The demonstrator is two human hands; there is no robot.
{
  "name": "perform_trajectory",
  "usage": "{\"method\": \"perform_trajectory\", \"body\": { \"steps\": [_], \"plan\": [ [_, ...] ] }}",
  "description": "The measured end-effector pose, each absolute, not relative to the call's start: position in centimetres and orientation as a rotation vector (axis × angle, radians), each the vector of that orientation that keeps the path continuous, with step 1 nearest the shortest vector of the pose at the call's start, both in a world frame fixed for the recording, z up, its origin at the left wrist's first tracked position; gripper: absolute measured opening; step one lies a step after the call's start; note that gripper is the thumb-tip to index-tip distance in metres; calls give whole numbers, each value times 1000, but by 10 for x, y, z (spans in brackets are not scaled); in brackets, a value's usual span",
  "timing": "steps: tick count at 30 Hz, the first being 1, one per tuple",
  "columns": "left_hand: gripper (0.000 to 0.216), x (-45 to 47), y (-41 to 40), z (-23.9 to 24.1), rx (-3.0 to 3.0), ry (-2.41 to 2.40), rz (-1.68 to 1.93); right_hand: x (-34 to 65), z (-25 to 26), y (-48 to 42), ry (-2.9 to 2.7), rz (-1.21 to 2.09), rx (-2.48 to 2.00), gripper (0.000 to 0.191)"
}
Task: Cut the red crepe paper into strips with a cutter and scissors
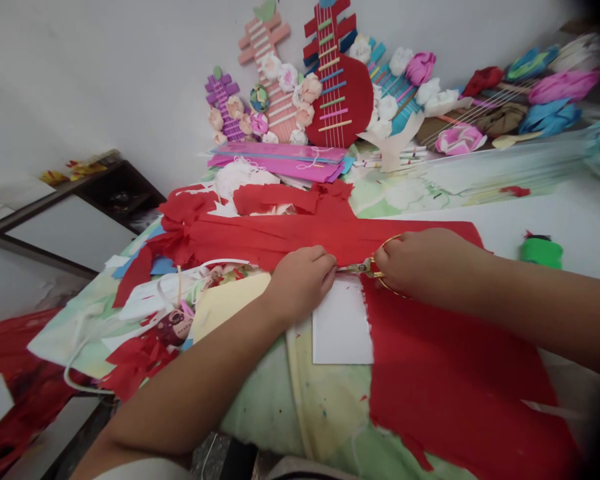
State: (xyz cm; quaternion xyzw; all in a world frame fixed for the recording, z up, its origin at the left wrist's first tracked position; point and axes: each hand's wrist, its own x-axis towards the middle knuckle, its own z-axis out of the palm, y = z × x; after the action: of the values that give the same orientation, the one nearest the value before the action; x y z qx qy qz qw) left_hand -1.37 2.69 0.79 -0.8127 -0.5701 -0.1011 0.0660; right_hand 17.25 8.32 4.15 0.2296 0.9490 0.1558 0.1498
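My right hand (pixel 425 263) grips gold-handled scissors (pixel 363 267), with fingers through the loops and the blades pointing left. The blades lie along the lower edge of a long strip of red crepe paper (pixel 290 233). My left hand (pixel 303 277) pinches that edge right at the blade tips. To the right, a wide piece of the red crepe paper (pixel 455 373) hangs down over the table's near side, with a ragged left edge. A white card (pixel 343 327) lies under the hands, and a pale yellow sheet (pixel 230 303) is beside my left forearm.
Guitar-shaped crafts, one of them a red guitar (pixel 340 100), lean against the wall among paper flowers. Purple sheets (pixel 280 163) and white string (pixel 240 179) lie before them. A green roll (pixel 541 252) is at right. Red scraps (pixel 140 360) and a white cable (pixel 75 353) lie at left.
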Motion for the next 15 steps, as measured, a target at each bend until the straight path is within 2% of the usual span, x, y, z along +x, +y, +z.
{"method": "perform_trajectory", "body": {
  "steps": [5, 8, 11, 15],
  "plan": [
    [15, -19, 26, 12, -2325, -1786, -490, 185, 42, 87, 2749, 441, 687, 12],
    [16, -27, 28, 22, -2181, -1873, -568, 196, 45, 92, 2811, 446, 901, 33],
    [16, -37, 28, 37, -2037, -2023, -493, 201, 52, 97, 2815, 443, 1017, 48],
    [7, -55, 22, 63, -1824, -2253, -229, 194, 58, 102, 2777, 387, 936, 44]
  ]
}}
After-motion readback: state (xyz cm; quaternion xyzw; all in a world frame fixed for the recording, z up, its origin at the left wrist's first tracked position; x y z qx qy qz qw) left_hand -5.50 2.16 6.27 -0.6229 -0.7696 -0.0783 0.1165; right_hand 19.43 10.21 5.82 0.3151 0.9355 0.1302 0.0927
